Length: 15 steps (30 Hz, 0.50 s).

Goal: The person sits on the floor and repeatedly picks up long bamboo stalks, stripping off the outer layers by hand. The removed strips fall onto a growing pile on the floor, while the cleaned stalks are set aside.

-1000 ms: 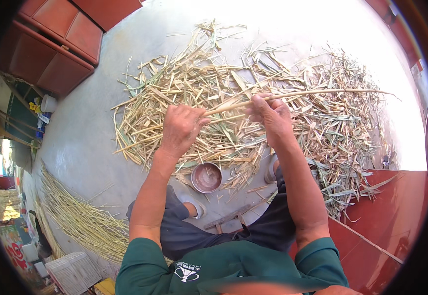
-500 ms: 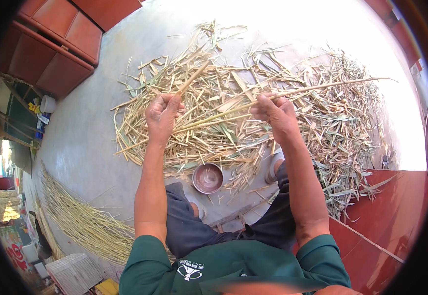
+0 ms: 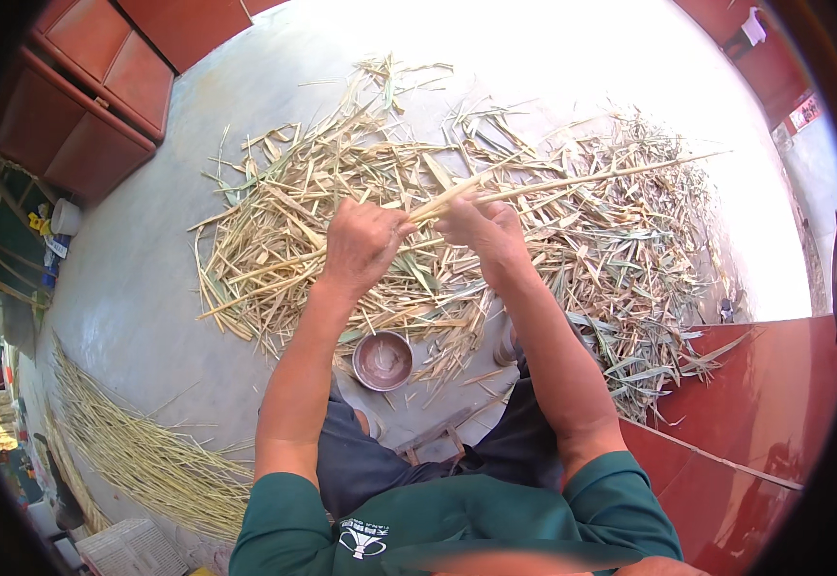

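Observation:
My left hand (image 3: 365, 245) is closed, its thumb and finger pinching a pale, dry leaf sheath (image 3: 445, 199) that points up to the right. Close beside it, my right hand (image 3: 487, 238) grips a long, thin plant stalk (image 3: 610, 176), whose tip reaches far to the right. The near end of the stalk is hidden around my hands. Below both hands spreads a wide heap of dry stripped leaves (image 3: 284, 221), straw-coloured with some green. A small round metal bowl (image 3: 383, 361) stands on the floor between my feet.
A bundle of thin greenish stalks (image 3: 140, 442) lies at the lower left. Red cabinets (image 3: 92, 115) stand at the far left, and a glossy red panel (image 3: 754, 413) is at the right. A wooden stool edge (image 3: 433, 437) shows between my legs.
My hands have come together from well apart; the left moved right with its leaf sheath, now beside the right hand. The view has shifted, so the floor things sit farther left and lower.

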Each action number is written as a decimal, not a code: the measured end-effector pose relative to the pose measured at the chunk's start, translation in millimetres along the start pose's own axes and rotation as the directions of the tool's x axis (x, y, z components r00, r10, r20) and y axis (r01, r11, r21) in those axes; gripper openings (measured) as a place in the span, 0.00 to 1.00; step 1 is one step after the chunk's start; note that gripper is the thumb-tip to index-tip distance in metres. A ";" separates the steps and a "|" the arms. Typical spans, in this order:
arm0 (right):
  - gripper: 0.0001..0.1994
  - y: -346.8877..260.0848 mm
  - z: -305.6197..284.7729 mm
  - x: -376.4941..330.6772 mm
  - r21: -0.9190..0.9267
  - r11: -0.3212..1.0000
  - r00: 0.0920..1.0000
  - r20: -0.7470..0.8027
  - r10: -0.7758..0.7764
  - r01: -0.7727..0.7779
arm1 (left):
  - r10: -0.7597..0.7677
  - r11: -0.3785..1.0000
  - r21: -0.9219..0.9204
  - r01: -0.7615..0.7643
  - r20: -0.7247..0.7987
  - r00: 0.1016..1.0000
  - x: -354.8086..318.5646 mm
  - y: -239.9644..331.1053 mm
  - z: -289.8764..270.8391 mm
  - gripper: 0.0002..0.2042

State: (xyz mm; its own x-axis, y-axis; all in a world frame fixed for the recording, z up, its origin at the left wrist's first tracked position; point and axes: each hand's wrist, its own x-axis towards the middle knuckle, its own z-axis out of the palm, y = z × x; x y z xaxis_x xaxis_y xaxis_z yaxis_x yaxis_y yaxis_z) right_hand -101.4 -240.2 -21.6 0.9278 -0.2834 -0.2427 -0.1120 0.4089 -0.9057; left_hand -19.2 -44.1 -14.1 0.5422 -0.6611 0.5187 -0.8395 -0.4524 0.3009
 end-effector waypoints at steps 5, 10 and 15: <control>0.13 -31.9 -43.5 8.4 0.006 0.998 0.967 -0.247 -0.064 0.067 | -0.287 0.954 0.130 0.270 0.130 0.949 -23.1 -49.6 -33.7 0.08; 0.11 -29.6 -52.4 7.1 0.009 0.996 0.968 -0.236 -0.085 0.089 | -0.338 0.938 -0.013 0.347 0.194 0.921 -29.5 -57.8 -33.8 0.10; 0.10 -15.8 -26.3 5.6 0.100 0.991 0.995 -0.056 -0.085 0.091 | -0.415 0.732 -0.398 0.552 0.382 0.826 -13.8 -37.7 -9.4 0.12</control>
State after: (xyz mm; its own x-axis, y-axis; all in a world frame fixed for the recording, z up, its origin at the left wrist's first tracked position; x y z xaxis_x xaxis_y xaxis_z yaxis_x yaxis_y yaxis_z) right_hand -103.8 -271.1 -17.8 0.9127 -0.3650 -0.1836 0.0087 0.4664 -0.8845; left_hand 4.6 -12.4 -25.0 0.8099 -0.5866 -0.0019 -0.3297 -0.4579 0.8256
